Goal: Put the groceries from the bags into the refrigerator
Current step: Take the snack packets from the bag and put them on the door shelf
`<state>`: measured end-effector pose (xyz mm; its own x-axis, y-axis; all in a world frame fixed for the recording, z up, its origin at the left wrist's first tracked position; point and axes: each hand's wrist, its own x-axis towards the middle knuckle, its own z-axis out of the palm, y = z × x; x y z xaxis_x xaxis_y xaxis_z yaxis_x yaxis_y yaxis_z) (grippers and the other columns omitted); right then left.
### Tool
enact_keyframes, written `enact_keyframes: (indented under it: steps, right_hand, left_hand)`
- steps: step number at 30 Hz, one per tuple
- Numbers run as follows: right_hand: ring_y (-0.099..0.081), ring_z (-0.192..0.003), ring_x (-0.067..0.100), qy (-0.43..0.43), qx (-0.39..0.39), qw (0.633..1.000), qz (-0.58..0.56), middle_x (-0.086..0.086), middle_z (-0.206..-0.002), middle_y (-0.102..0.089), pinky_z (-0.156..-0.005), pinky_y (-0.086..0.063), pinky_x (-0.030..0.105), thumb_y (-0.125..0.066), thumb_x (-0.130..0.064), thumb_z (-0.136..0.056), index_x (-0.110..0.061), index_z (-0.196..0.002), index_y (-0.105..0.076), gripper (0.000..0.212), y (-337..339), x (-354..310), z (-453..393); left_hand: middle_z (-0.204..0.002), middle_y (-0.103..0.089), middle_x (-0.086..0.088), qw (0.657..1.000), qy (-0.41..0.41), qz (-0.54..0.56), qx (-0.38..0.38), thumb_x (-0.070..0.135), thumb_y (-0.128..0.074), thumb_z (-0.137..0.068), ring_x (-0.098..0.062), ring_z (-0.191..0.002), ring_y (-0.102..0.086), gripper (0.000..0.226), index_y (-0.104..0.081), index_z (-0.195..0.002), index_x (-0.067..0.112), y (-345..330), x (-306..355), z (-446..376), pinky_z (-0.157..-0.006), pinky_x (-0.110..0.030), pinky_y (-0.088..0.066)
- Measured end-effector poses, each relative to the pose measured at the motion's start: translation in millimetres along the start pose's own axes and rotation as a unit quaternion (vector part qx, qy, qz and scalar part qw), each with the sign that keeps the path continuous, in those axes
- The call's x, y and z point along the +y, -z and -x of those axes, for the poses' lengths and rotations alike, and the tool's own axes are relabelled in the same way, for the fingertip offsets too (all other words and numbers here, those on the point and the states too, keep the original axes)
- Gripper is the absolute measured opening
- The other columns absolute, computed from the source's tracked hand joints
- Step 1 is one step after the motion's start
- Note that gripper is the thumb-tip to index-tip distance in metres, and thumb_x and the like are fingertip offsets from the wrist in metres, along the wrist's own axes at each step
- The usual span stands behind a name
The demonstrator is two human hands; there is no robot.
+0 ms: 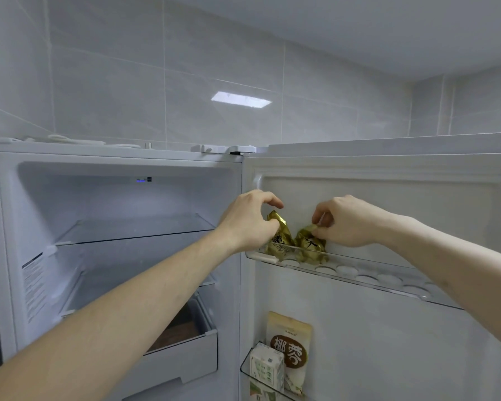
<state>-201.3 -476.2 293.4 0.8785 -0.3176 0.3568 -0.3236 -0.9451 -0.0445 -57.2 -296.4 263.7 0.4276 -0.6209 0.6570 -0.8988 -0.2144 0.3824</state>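
Left grip [248, 219] curled round gold packet [278, 237], right grip [350, 221] pinching second packet [310, 246], door shelf [359, 277]

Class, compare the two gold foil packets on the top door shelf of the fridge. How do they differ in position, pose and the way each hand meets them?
The left gold packet stands taller, tilted, nearest the hinge; the right gold packet sits lower beside it. The left hand covers the left packet's side; the right hand pinches the right packet's top edge. Both are crinkled gold foil with dark print, in the same top door shelf.
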Motion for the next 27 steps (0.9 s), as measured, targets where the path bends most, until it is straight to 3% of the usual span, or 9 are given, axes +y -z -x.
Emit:
enact_keyframes:
  steps: [5,8,11,14,18,21,24,27]
  right_hand:
    - [-0.061,-0.099,0.010,0.010,0.091,0.996,-0.017,-0.017,-0.119,-0.064,-0.087,-0.052,0.032,-0.067,-0.044,-0.093,-0.037,-0.121,-0.066,0.028,3,-18,30]
    - [-0.060,-0.096,0.000,0.064,0.185,0.972,-0.129,-0.023,-0.116,-0.060,-0.082,-0.050,0.027,-0.069,-0.037,-0.093,-0.043,-0.114,-0.067,0.022,-9,-46,68]
    - [-0.062,-0.108,0.002,0.134,0.216,0.934,-0.252,-0.025,-0.121,-0.062,-0.083,-0.050,0.019,-0.071,-0.031,-0.092,-0.041,-0.114,-0.071,0.024,-31,-85,110]
    - [-0.058,-0.120,-0.001,0.161,0.145,0.923,-0.319,-0.031,-0.130,-0.058,-0.088,-0.051,0.020,-0.069,-0.034,-0.092,-0.048,-0.119,-0.067,0.030,-66,-116,131]
    - [-0.050,-0.126,-0.009,0.144,0.045,0.920,-0.362,-0.038,-0.137,-0.051,-0.100,-0.049,0.021,-0.068,-0.035,-0.097,-0.050,-0.125,-0.064,0.032,-127,-142,129]
    - [-0.042,-0.134,-0.013,0.146,-0.014,0.926,-0.349,-0.039,-0.146,-0.042,-0.111,-0.043,0.024,-0.066,-0.039,-0.098,-0.049,-0.137,-0.057,0.041,-176,-157,128]
    - [-0.034,-0.141,-0.012,0.154,-0.096,0.919,-0.351,-0.038,-0.155,-0.030,-0.118,-0.037,0.028,-0.064,-0.044,-0.098,-0.051,-0.146,-0.047,0.051,-212,-170,132]
    - [-0.028,-0.145,-0.010,0.176,-0.156,0.906,-0.351,-0.039,-0.159,-0.021,-0.119,-0.030,0.023,-0.062,-0.046,-0.099,-0.050,-0.150,-0.041,0.055,-237,-183,133]
  left_hand:
    - [-0.125,-0.059,0.017,1.000,0.006,0.004,0.016,0.021,-0.062,-0.083,-0.009,-0.076,-0.054,0.032,-0.067,-0.111,0.037,27,0,26,-0.085,-0.037,-0.056]
    - [-0.120,-0.060,0.024,0.999,0.011,-0.004,0.035,0.017,-0.063,-0.084,-0.007,-0.073,-0.064,0.033,-0.067,-0.108,0.039,48,-7,69,-0.075,-0.025,-0.053]
    - [-0.123,-0.058,0.027,0.998,0.035,-0.005,0.050,0.015,-0.067,-0.087,-0.003,-0.088,-0.064,0.034,-0.067,-0.110,0.039,64,-19,122,-0.072,-0.016,-0.049]
    - [-0.127,-0.055,0.030,0.995,0.073,-0.003,0.062,0.017,-0.070,-0.088,0.000,-0.101,-0.061,0.034,-0.065,-0.112,0.041,69,-39,170,-0.077,-0.021,-0.052]
    - [-0.128,-0.051,0.032,0.985,0.154,-0.022,0.079,0.020,-0.069,-0.089,0.004,-0.111,-0.056,0.036,-0.063,-0.119,0.041,61,-72,227,-0.094,-0.025,-0.048]
    - [-0.136,-0.044,0.030,0.975,0.207,-0.077,0.041,0.023,-0.067,-0.090,-0.002,-0.125,-0.048,0.041,-0.059,-0.127,0.039,47,-91,266,-0.107,-0.025,-0.038]
    - [-0.145,-0.036,0.028,0.957,0.265,-0.116,0.003,0.030,-0.064,-0.093,-0.002,-0.136,-0.037,0.044,-0.053,-0.135,0.040,41,-96,302,-0.106,-0.017,-0.026]
    - [-0.151,-0.028,0.026,0.938,0.320,-0.132,-0.014,0.033,-0.060,-0.096,-0.004,-0.142,-0.031,0.047,-0.047,-0.141,0.042,40,-92,333,-0.115,-0.022,-0.024]
